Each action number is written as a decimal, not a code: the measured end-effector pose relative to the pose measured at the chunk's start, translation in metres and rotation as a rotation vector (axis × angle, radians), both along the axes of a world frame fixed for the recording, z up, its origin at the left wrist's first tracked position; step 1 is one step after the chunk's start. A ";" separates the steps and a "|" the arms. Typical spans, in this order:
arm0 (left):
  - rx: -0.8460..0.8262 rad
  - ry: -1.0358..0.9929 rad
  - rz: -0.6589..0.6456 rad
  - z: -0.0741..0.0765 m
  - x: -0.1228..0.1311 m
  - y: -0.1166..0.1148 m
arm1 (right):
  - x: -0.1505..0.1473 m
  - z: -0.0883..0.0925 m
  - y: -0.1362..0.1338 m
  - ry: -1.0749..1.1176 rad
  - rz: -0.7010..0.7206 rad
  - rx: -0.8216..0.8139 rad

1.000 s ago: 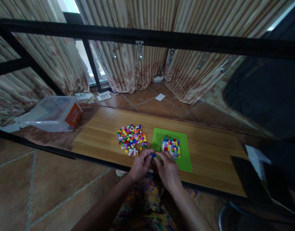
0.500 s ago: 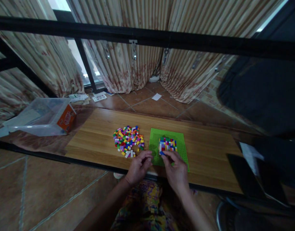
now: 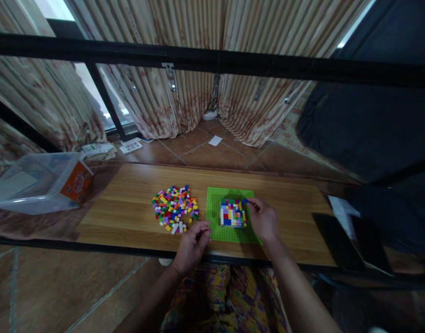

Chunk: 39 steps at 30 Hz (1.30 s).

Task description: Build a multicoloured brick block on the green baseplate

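A green baseplate [image 3: 215,231] lies on the wooden table [image 3: 129,203], with a square block of small coloured bricks [image 3: 232,213] built on it. My right hand [image 3: 264,218] is at the block's far right corner, its fingers pinched on a small blue brick [image 3: 245,201]. My left hand [image 3: 192,244] rests at the table's front edge by the plate's near left corner, fingers curled; whether they hold anything is hidden. A loose pile of coloured bricks [image 3: 174,208] lies left of the plate.
A clear plastic bin [image 3: 39,180] with an orange label lies at the table's left end. A dark tablet [image 3: 351,240] and a white paper [image 3: 340,208] sit at the right end. A black bar [image 3: 212,58] crosses overhead. Curtains hang behind.
My right hand has moved from beside the left hand at the front edge, along the block, to its far right corner with the blue brick. My left hand stayed near the front edge.
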<state>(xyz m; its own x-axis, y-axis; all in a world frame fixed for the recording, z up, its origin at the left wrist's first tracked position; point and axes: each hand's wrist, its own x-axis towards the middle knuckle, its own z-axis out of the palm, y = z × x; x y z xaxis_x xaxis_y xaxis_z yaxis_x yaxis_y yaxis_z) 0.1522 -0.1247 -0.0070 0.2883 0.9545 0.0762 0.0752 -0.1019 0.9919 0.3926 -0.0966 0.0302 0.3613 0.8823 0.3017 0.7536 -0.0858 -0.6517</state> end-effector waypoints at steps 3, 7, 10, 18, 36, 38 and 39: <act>-0.002 0.003 0.000 -0.002 -0.001 0.000 | -0.005 0.001 0.001 0.012 -0.014 -0.034; 0.006 0.021 -0.008 -0.004 -0.001 0.000 | -0.013 0.002 0.001 0.039 -0.024 -0.048; 0.013 0.029 -0.008 -0.003 -0.001 0.000 | -0.015 0.003 0.000 0.025 -0.002 -0.055; 0.027 0.059 -0.012 0.003 -0.001 0.000 | -0.013 0.001 -0.009 -0.044 0.018 -0.036; 0.054 0.093 -0.007 0.002 -0.001 0.001 | 0.002 0.002 0.003 -0.078 0.223 0.017; 0.053 0.094 -0.001 0.003 0.000 0.000 | 0.002 0.003 0.003 -0.092 0.240 0.014; 0.051 0.095 0.000 0.003 0.000 0.000 | 0.003 0.003 0.003 -0.103 0.246 0.011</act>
